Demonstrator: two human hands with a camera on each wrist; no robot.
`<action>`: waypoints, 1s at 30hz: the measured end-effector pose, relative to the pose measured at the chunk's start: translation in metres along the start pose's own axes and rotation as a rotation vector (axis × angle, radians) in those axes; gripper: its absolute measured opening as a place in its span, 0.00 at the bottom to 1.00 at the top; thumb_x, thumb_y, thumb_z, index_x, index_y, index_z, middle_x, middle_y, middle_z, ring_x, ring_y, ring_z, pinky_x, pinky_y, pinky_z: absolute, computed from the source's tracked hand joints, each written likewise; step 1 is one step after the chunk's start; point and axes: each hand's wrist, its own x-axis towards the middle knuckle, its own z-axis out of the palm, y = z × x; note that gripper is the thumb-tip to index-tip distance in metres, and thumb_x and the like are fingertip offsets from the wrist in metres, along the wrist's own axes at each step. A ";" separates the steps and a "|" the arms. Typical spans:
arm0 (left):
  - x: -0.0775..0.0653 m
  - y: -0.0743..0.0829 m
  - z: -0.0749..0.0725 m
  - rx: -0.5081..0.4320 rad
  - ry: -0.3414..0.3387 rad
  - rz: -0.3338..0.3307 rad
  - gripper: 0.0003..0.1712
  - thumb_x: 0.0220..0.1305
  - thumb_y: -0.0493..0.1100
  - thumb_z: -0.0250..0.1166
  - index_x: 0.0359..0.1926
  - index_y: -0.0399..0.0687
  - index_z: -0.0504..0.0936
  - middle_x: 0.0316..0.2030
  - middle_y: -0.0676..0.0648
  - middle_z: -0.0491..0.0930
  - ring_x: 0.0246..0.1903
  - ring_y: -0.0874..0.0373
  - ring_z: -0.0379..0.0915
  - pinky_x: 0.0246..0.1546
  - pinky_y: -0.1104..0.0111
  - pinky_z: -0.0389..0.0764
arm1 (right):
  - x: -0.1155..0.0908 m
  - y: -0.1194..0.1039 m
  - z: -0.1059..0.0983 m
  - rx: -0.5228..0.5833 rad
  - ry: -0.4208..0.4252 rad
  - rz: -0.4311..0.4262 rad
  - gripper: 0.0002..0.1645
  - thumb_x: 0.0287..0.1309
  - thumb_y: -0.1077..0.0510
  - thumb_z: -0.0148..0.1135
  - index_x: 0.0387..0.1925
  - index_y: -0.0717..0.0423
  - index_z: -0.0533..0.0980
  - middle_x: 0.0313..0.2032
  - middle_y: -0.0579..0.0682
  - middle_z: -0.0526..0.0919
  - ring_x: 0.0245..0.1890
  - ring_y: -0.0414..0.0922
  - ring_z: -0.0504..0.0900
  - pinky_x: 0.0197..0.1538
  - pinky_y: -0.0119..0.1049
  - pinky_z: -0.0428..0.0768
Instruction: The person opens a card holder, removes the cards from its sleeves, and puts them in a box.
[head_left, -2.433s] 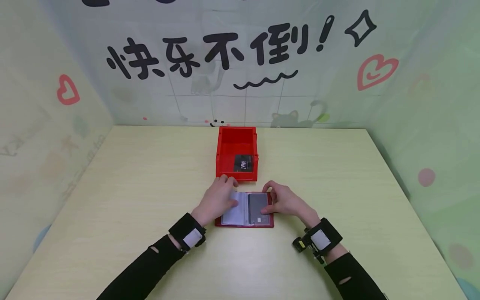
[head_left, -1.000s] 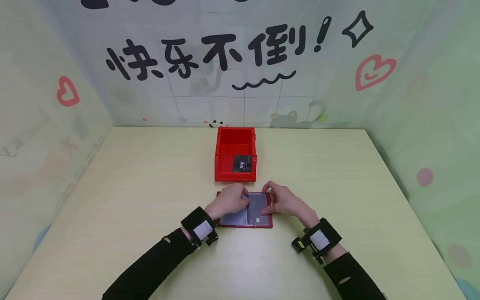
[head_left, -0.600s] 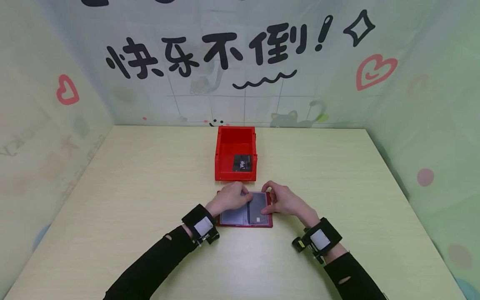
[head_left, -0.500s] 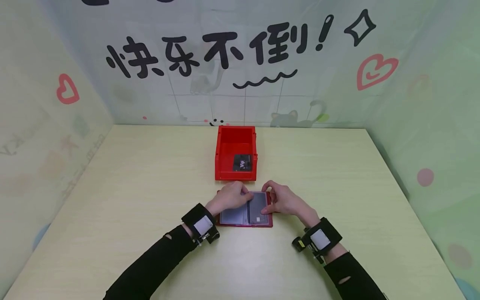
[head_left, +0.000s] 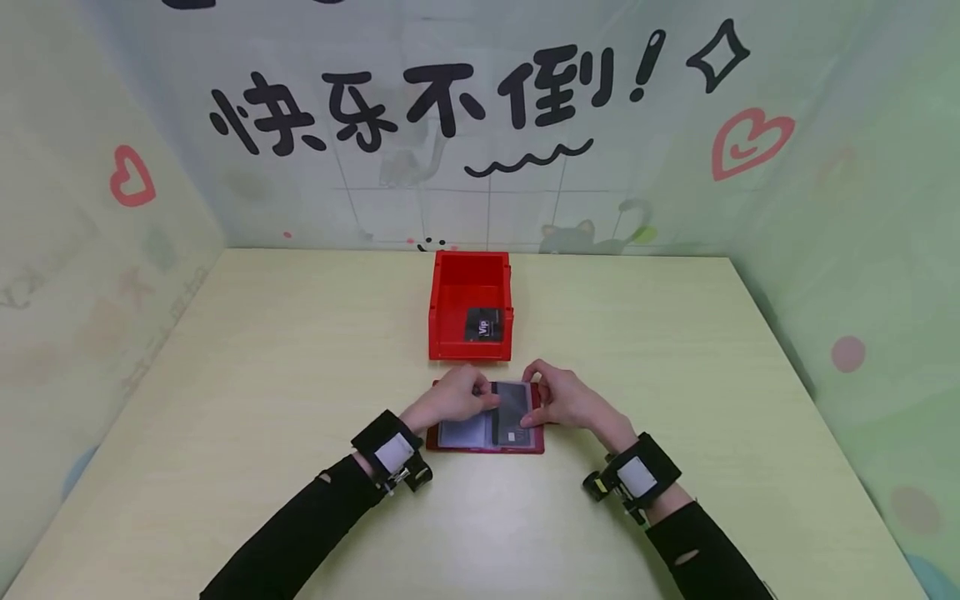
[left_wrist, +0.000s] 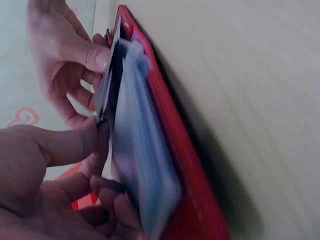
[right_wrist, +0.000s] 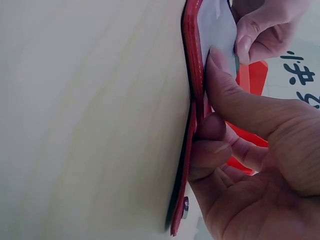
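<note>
A red card holder (head_left: 486,451) lies open on the table with clear sleeve pages (left_wrist: 145,145) spread inside. A dark grey card (head_left: 512,417) sits at its right-hand page, and its left edge sticks out toward the middle. My left hand (head_left: 452,395) reaches over the left page and pinches that edge between thumb and fingers, as the left wrist view shows. At the right side my right hand (head_left: 567,398) grips the holder's edge, its thumb (right_wrist: 222,75) pressing on the page and its fingers curled beneath. My left hand hides part of the left page.
Just behind the card holder stands a red bin (head_left: 470,287), with a black card (head_left: 483,325) marked "Vip" in it. Pale wood table (head_left: 300,333) surrounds them. A printed backdrop (head_left: 420,192) rises along the back and sides.
My left hand moved from the left page's top across to the card and pinched it. It has since shifted slightly left, with the card's edge following. My right hand stays in place.
</note>
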 end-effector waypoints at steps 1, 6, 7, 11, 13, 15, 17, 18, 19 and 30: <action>0.000 -0.002 -0.002 -0.018 -0.008 -0.011 0.16 0.67 0.44 0.67 0.23 0.43 0.80 0.16 0.50 0.68 0.22 0.58 0.65 0.23 0.72 0.59 | 0.000 -0.001 0.000 -0.002 -0.001 0.003 0.34 0.49 0.57 0.79 0.54 0.54 0.69 0.30 0.52 0.74 0.32 0.45 0.73 0.33 0.33 0.71; -0.004 -0.008 -0.010 -0.072 0.011 -0.025 0.16 0.69 0.44 0.63 0.25 0.42 0.81 0.18 0.50 0.69 0.23 0.58 0.65 0.24 0.71 0.61 | 0.001 -0.003 0.002 -0.022 0.004 0.005 0.33 0.49 0.59 0.78 0.53 0.54 0.70 0.30 0.52 0.75 0.33 0.45 0.74 0.32 0.33 0.72; -0.005 -0.009 -0.012 -0.077 0.027 -0.022 0.16 0.69 0.44 0.62 0.24 0.42 0.81 0.17 0.50 0.68 0.22 0.58 0.64 0.24 0.71 0.62 | 0.001 -0.003 0.002 -0.027 0.006 0.006 0.32 0.49 0.59 0.78 0.53 0.54 0.70 0.30 0.52 0.75 0.32 0.45 0.74 0.32 0.33 0.72; -0.011 -0.009 -0.014 -0.085 0.094 0.002 0.15 0.68 0.45 0.63 0.26 0.42 0.81 0.17 0.50 0.71 0.21 0.59 0.65 0.23 0.72 0.63 | 0.001 -0.003 0.003 -0.038 0.010 0.003 0.32 0.48 0.58 0.79 0.52 0.55 0.70 0.29 0.52 0.75 0.31 0.45 0.73 0.31 0.32 0.72; -0.014 -0.008 -0.013 -0.096 0.103 -0.002 0.12 0.67 0.45 0.66 0.30 0.42 0.81 0.19 0.49 0.76 0.21 0.59 0.68 0.23 0.72 0.66 | 0.001 -0.002 0.003 -0.038 0.010 -0.001 0.32 0.48 0.58 0.79 0.52 0.55 0.70 0.29 0.52 0.75 0.31 0.45 0.73 0.31 0.33 0.71; -0.015 -0.007 -0.012 -0.112 0.104 -0.017 0.11 0.65 0.44 0.69 0.34 0.41 0.80 0.24 0.47 0.81 0.23 0.59 0.73 0.24 0.73 0.71 | 0.001 -0.002 0.003 -0.038 0.008 -0.005 0.32 0.48 0.57 0.79 0.52 0.55 0.70 0.29 0.52 0.74 0.30 0.44 0.73 0.31 0.33 0.71; -0.015 -0.006 -0.011 -0.126 0.099 -0.042 0.13 0.63 0.43 0.71 0.41 0.39 0.79 0.31 0.44 0.86 0.27 0.58 0.78 0.28 0.71 0.79 | 0.001 -0.001 0.003 -0.035 0.006 -0.002 0.32 0.49 0.57 0.79 0.52 0.55 0.70 0.29 0.52 0.74 0.30 0.44 0.73 0.31 0.33 0.71; -0.015 -0.006 -0.011 -0.134 0.098 -0.055 0.14 0.63 0.42 0.71 0.44 0.39 0.79 0.35 0.42 0.87 0.28 0.57 0.80 0.31 0.70 0.82 | 0.001 -0.001 0.003 -0.034 0.006 -0.002 0.32 0.49 0.57 0.79 0.52 0.55 0.70 0.29 0.52 0.75 0.30 0.44 0.73 0.31 0.33 0.71; -0.014 -0.007 -0.011 -0.138 0.099 -0.064 0.16 0.63 0.41 0.71 0.47 0.38 0.78 0.38 0.40 0.88 0.30 0.56 0.82 0.34 0.69 0.84 | 0.001 -0.001 0.003 -0.035 0.006 -0.002 0.32 0.49 0.57 0.79 0.52 0.55 0.70 0.29 0.51 0.75 0.30 0.44 0.73 0.31 0.33 0.72; -0.015 -0.011 -0.023 -0.179 0.144 -0.113 0.22 0.65 0.39 0.68 0.58 0.34 0.77 0.43 0.38 0.86 0.34 0.55 0.81 0.39 0.66 0.86 | 0.000 0.000 0.003 -0.027 0.013 0.007 0.32 0.50 0.57 0.78 0.53 0.54 0.70 0.30 0.51 0.75 0.31 0.44 0.74 0.33 0.33 0.73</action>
